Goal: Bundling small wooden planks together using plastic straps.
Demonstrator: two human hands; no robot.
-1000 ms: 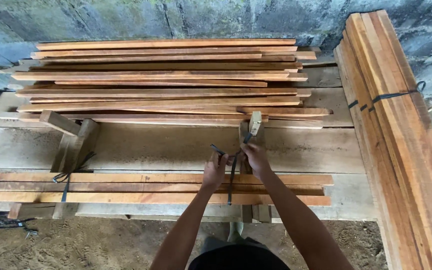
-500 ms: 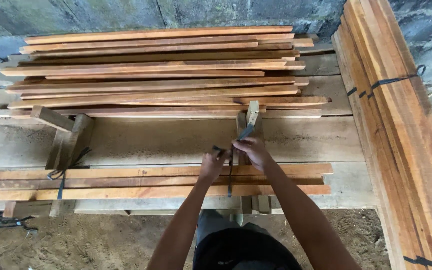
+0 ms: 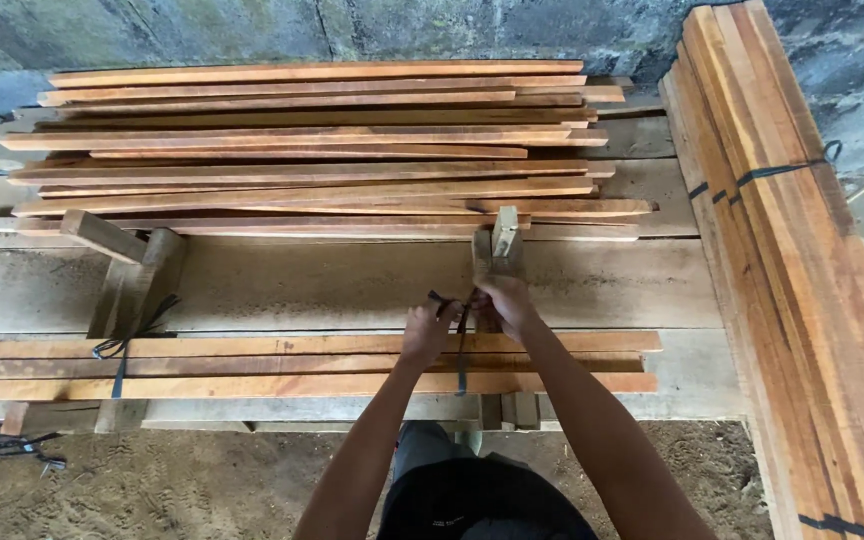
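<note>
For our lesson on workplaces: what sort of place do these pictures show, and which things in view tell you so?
Probably a small timber or woodworking yard. Long reddish-brown wooden slats lie stacked on a rough plank workbench, a strapped bundle of slats lies alongside, and both hands work a dark strap around more slats, over a dirt floor.

slat bundle [image 3: 302, 365] before loose slats [image 3: 302, 150], perhaps tied stack [image 3: 802, 270] right

Soft even daylight, sharp, slight wide-angle bowing.

loose planks [image 3: 312, 150] stacked by a wall, strapped bundle [image 3: 792, 250] beside.
</note>
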